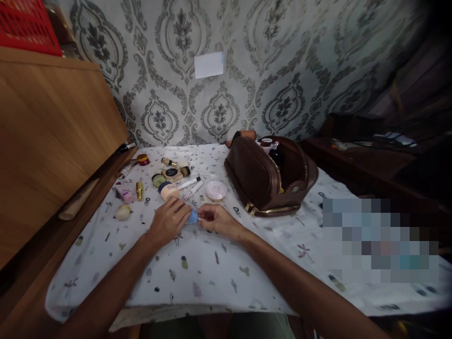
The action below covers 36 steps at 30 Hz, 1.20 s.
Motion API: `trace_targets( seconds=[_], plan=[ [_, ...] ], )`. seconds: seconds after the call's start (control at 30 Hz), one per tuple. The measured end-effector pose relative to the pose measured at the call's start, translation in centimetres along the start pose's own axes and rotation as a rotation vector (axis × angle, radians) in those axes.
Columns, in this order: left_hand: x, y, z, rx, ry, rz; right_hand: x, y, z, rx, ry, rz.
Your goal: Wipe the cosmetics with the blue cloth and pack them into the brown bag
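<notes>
Two bare forearms (pixel 120 275) reach over the patterned worktop (pixel 212 292). The left hand (pixel 168 219) grasps a small blue item (pixel 192 216); the right hand (pixel 221 222) pinches its three-o'clock end. From it, a white tube (pixel 193 189) lies at twelve o'clock, the open brown bag (pixel 252 174) at two.

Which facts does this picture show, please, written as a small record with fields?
Left hand: fingers around a small blue object
Right hand: fingertips at that object's right end
Beyond hands: round pink compact with clear lid; shiny gold tube, farther left
Right side: brown leather-look bag with gold zips, open, items inside
Unclear: what the blue object is
</notes>
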<state>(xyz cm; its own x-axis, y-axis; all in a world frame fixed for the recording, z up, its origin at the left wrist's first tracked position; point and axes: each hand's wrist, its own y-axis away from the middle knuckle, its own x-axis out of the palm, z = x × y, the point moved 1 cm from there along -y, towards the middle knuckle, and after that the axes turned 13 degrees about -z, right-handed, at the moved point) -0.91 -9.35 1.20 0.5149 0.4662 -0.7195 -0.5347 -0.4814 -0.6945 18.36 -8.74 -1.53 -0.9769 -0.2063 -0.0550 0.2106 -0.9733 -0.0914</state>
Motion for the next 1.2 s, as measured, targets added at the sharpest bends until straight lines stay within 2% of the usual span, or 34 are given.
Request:
trace_targets(
  seconds=[0.2,0.4,0.53,0.67,0.8,0.93,1.03,1.2],
  plan=[
    [-1.2,0.5,2.6,-0.112,-0.034,0.089,0.3,0.5,0.4,-0.119,0.142,0.01],
    [-2.1,0.5,4.1,-0.223,-0.048,0.097,0.0,0.4,0.4,-0.195,0.223,0.027],
    [-2.4,0.7,4.6,-0.308,-0.023,0.109,-0.1,0.3,0.1,-0.198,0.233,0.002],
    [-2.3,0.8,4.2,-0.315,0.085,0.196,0.0,0.1,-0.1,-0.123,0.165,-0.028],
    [-1.9,0.9,3.8,-0.314,0.2,0.248,-0.1,-0.1,0.0,0.003,-0.066,-0.119],
    [-1.6,0.9,3.5,-0.341,0.235,0.183,-0.1,-0.5,0.2,0.157,-0.285,-0.221],
    [-1.5,1.0,3.1,-0.276,0.144,0.094,-0.1,-0.7,0.0,0.26,-0.379,-0.268],
    [-1.3,1.0,2.2,-0.146,-0.055,0.034,-0.3,-0.8,-0.2,0.279,-0.43,-0.334]
  ],
)
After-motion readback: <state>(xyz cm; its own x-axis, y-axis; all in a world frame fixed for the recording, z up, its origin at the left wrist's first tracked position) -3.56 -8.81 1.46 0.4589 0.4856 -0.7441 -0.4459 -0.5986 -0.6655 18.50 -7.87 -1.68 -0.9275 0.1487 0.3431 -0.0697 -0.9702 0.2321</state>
